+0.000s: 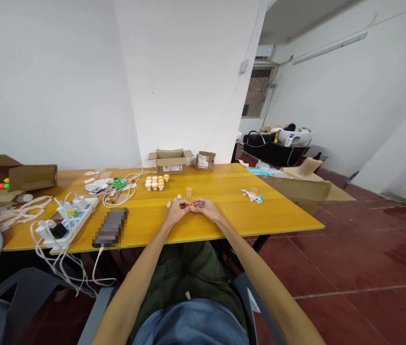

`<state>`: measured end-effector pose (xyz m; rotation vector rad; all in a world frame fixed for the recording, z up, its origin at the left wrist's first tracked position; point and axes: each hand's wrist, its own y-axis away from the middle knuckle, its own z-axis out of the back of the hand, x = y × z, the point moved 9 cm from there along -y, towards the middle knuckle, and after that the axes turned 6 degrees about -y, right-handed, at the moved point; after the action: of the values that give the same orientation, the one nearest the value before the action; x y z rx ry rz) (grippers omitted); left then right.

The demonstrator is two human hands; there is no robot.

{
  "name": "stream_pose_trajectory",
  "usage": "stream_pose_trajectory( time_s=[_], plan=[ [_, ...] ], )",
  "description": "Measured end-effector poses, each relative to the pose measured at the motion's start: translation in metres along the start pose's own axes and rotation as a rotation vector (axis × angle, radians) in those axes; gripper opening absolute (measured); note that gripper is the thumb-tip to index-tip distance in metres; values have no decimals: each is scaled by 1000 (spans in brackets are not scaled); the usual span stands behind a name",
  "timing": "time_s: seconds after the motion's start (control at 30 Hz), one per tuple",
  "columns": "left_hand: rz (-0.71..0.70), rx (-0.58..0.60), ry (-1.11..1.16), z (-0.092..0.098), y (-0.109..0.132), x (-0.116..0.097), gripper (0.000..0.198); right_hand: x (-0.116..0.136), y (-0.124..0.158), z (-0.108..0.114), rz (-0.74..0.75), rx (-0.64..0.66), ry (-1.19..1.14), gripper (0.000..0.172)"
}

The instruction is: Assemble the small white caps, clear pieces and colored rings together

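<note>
Head, piece (192, 204) between left grip (178, 210), right grip (206, 207)

Bare desk (224, 225) right of the right hand (205, 207), open out to the white bits (252, 194) far right. Left of the left hand (178, 209) a clear strip runs to the phone (110, 228). Far side crowded: small white pieces (174, 198) and clear cup (189, 191) just beyond the hands, orange-topped cups (156, 182) behind, 2 boxes (170, 162) at the far edge. Power strip (71, 215) and cables (123, 194) block far left. Air above the desk open.
</note>
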<state>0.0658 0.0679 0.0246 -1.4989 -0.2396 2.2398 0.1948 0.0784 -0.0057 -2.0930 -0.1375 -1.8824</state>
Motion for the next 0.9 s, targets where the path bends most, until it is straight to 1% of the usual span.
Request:
stream_pose_trajectory(
  time_s=[0.17, 0.37, 0.67, 0.9],
  plan=[
    [-17, 5, -14, 0, 0, 1, 4, 0, -2, -3, 24, 40, 39, 43],
    [-19, -10, -48, 1, 0, 3, 6, 7, 0, -9, 63, 83, 112, 41],
    [-32, -9, -44, 0, 3, -1, 3, 17, 2, -11, 153, 99, 253, 29],
    [-43, -12, -83, -1, 2, 1, 6, 23, 4, -13, 201, 96, 348, 21]
  ],
)
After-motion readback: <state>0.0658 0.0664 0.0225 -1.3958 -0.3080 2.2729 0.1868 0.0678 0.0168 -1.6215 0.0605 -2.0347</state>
